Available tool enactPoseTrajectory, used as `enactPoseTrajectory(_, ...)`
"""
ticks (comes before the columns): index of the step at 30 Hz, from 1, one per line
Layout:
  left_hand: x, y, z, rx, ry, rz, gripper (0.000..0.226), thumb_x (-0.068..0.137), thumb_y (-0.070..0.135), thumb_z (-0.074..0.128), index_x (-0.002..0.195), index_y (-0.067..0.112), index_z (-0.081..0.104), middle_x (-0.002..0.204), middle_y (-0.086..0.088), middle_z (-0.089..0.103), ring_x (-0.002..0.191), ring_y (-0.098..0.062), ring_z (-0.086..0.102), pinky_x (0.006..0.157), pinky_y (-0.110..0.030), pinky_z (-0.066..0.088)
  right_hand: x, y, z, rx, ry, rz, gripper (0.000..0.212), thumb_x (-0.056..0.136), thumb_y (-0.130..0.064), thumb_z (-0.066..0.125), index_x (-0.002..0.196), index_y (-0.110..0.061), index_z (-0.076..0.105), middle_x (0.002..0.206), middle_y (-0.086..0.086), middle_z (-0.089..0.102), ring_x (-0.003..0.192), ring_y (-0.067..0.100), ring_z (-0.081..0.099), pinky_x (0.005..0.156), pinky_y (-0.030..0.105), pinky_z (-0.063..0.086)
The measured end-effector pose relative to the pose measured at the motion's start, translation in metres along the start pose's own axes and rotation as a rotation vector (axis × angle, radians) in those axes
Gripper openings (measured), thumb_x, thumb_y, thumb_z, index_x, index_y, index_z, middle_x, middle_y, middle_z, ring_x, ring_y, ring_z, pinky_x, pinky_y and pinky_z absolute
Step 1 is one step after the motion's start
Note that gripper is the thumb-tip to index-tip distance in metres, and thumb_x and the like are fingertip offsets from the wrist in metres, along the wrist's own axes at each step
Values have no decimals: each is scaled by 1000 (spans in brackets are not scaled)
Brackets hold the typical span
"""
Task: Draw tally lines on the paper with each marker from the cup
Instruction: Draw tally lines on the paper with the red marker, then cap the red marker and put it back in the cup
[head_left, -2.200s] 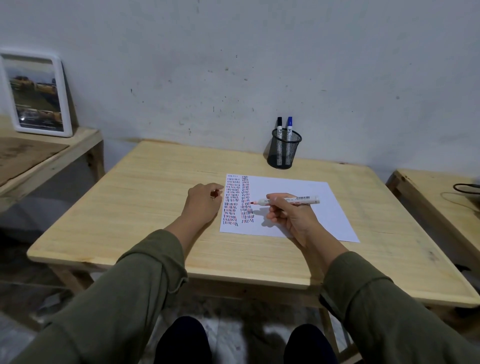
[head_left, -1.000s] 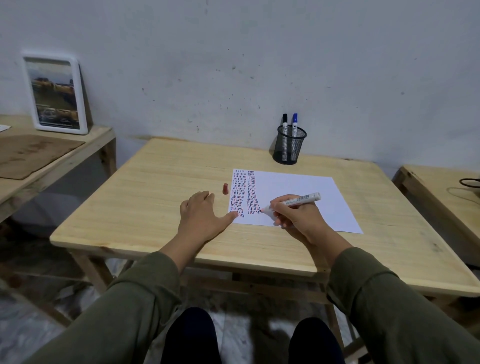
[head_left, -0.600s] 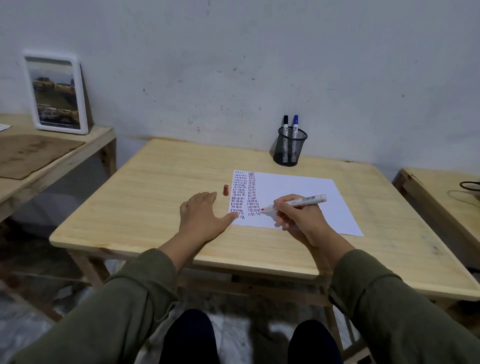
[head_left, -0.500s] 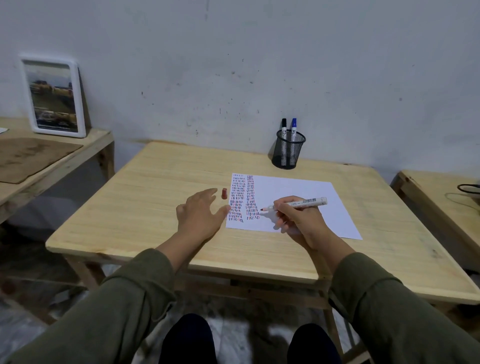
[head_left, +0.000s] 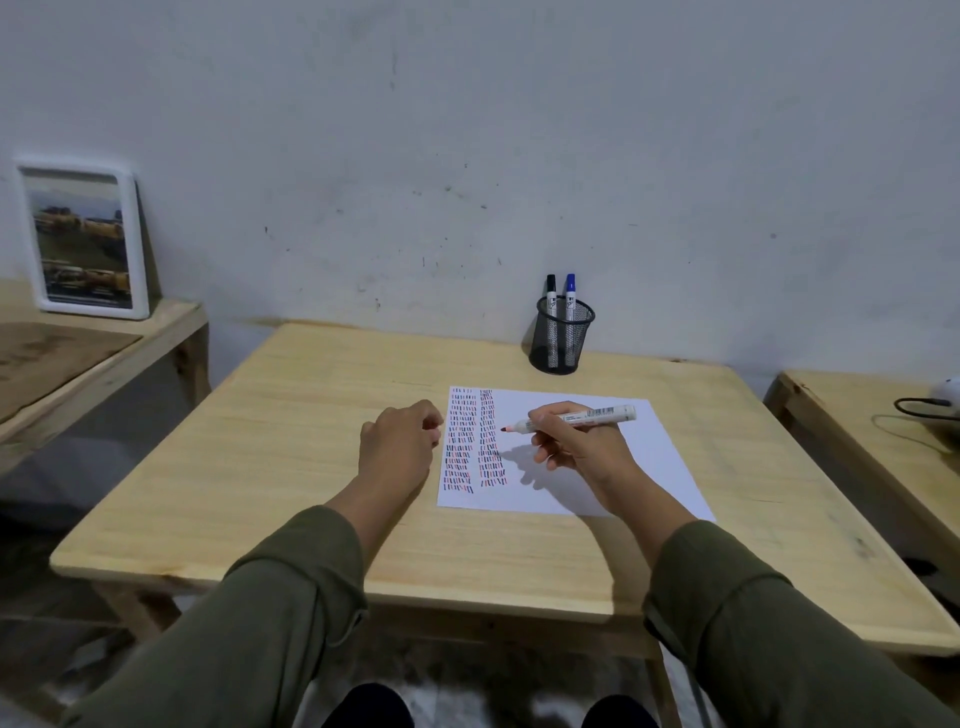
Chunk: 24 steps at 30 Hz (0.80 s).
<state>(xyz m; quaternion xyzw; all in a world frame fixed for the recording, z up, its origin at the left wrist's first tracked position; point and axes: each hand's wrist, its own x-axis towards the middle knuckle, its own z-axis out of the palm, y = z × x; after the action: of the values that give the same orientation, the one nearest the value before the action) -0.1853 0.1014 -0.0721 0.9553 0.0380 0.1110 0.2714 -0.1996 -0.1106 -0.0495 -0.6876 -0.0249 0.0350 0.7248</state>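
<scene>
Your right hand (head_left: 576, 447) grips a red-tipped marker (head_left: 571, 419) with an unreadable barcode label, above the paper (head_left: 613, 483) and its tally columns. Your left hand (head_left: 397, 441) is curled beside the sheet. The mesh cup (head_left: 562, 340) behind holds two markers.

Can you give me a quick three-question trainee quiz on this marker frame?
1. True or false: the right hand holds an uncapped red marker.
2. How many markers stand in the mesh cup?
3. The tally marks on the paper sit along its: A) left side B) right side C) middle

Key: 1 true; 2 two, one black-capped, one blue-capped; 3 A.
</scene>
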Motion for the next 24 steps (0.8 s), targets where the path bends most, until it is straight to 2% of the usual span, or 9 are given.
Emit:
enactPoseTrajectory(3, -1, 9, -4, -154, 15, -42, 12, 88, 17, 54, 92, 22, 64, 86, 3, 74, 89, -19, 64, 83, -33, 47, 1, -5, 1, 14, 10, -1, 10, 85, -12, 65, 89, -3, 67, 73, 15, 63, 54, 19, 59, 50, 22, 49)
enactPoseTrajectory(5, -2, 22, -11, -442, 60, -96, 9, 86, 12, 58, 87, 17, 64, 79, 4, 72, 77, -13, 65, 67, -18, 52, 2, -11, 1, 41, 22, -11, 11, 86, -12, 64, 91, -2, 66, 73, 14, 63, 54, 19, 59, 51, 22, 49)
enactPoseTrajectory(7, 1, 36, -20, -598, 70, -115, 7, 89, 11, 58, 91, 13, 64, 79, 4, 70, 64, -4, 56, 47, -2, 40, 4, -18, 1, 74, 29, -24, 11, 86, -12, 63, 92, -3, 66, 74, 14, 62, 55, 19, 59, 51, 22, 49)
enactPoseTrajectory(9, 7, 46, -25, -663, 51, -121, 10, 90, 18, 57, 96, 13, 64, 87, 2, 72, 61, 0, 52, 41, -2, 36, 5, -25, 1, 98, 26, -47, 11, 87, -14, 63, 93, -4, 66, 75, 14, 63, 56, 18, 60, 52, 22, 50)
enactPoseTrajectory(10, 9, 49, -26, -696, 45, -134, 11, 90, 20, 57, 96, 15, 65, 93, 1, 73, 65, -2, 56, 42, -3, 37, 6, -28, 2, 106, 22, -58, 11, 88, -15, 62, 93, -6, 66, 76, 13, 64, 57, 18, 61, 52, 21, 50)
enactPoseTrajectory(13, 12, 56, -26, -756, 38, -170, 13, 89, 26, 58, 94, 17, 67, 100, -2, 75, 88, -14, 66, 68, -18, 47, 6, -35, 3, 127, 12, -83, 11, 88, -15, 62, 94, -7, 66, 76, 12, 64, 57, 18, 61, 54, 21, 50)
enactPoseTrajectory(16, 11, 64, -25, -790, 17, -183, 18, 89, 28, 58, 96, 16, 68, 101, -2, 75, 92, -16, 67, 83, -30, 49, 4, -39, 3, 146, 9, -102, 15, 88, -15, 61, 99, -5, 65, 75, 11, 64, 57, 17, 60, 54, 21, 51)
enactPoseTrajectory(20, 7, 72, -23, -794, 8, -199, 19, 87, 31, 60, 95, 16, 69, 98, -4, 74, 92, -18, 67, 85, -33, 50, 1, -41, 1, 161, 8, -105, 19, 88, -15, 61, 103, -2, 64, 75, 11, 64, 56, 16, 60, 54, 21, 51)
enactPoseTrajectory(24, 1, 81, -22, -802, -8, -176, 17, 86, 31, 60, 91, 18, 69, 91, -1, 73, 83, -14, 66, 77, -27, 47, -2, -40, -2, 167, 10, -104, 22, 88, -15, 62, 105, -1, 64, 75, 11, 65, 56, 16, 61, 55, 21, 51)
